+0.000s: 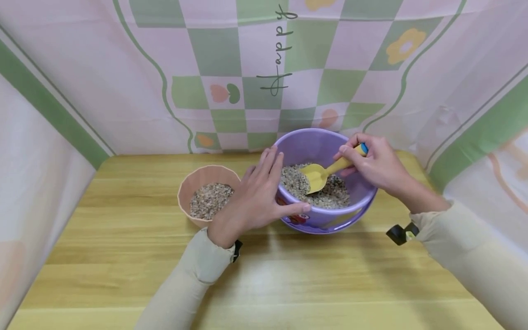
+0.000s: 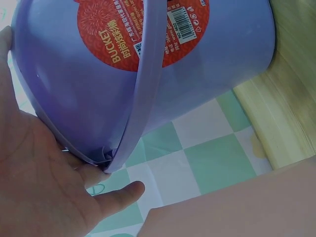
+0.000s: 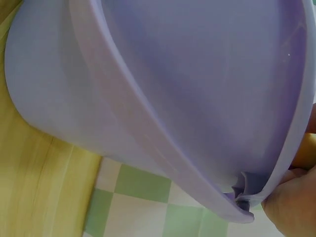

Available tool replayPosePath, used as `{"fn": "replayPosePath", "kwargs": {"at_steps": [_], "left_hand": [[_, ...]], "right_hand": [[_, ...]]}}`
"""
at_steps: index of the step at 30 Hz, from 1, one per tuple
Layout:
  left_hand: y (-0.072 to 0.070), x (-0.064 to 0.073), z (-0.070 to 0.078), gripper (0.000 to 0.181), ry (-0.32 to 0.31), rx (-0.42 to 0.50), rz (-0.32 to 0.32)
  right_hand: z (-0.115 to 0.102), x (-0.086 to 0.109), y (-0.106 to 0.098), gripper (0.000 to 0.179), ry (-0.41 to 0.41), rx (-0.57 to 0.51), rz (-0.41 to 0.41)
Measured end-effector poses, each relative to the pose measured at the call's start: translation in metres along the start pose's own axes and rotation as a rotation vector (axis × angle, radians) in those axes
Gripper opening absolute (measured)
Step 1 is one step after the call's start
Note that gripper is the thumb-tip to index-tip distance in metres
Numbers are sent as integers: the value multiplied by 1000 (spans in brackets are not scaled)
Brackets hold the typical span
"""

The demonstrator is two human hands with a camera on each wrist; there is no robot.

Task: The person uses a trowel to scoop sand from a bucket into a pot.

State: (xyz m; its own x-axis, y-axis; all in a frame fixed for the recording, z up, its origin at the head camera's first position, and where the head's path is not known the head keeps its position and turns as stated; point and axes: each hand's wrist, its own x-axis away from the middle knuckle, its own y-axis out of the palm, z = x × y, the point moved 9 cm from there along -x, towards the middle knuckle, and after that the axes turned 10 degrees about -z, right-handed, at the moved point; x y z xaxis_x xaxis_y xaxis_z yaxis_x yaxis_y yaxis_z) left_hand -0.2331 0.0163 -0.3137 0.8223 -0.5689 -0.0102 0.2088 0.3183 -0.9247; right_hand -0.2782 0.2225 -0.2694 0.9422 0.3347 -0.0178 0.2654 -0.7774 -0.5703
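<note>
A purple bucket stands on the table with coarse, mixed-colour gravel in its bottom. My right hand grips the handle of a yellow toy shovel over the bucket's right rim. The shovel's blade dips into the gravel, and its handle end is blue. Against the left rim rests my left hand, fingers extended and thumb along the front. To its left is a peach-coloured bowl with similar gravel, partly hidden by the hand and wrist. The right wrist view hides the shovel's blade behind the bucket wall.
The bucket's carrying handle hangs down along its front. A red printed label is on the bucket wall. Behind the wood-grain table hangs a green-and-white checked cloth, with cloth at both sides too.
</note>
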Motion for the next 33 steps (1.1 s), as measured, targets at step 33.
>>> {"fn": "replayPosePath", "kwargs": {"at_steps": [33], "left_hand": [[-1,0,1,122,12,-6,4]], "right_hand": [[0,-1,5,30,-34,-149,-69]]}}
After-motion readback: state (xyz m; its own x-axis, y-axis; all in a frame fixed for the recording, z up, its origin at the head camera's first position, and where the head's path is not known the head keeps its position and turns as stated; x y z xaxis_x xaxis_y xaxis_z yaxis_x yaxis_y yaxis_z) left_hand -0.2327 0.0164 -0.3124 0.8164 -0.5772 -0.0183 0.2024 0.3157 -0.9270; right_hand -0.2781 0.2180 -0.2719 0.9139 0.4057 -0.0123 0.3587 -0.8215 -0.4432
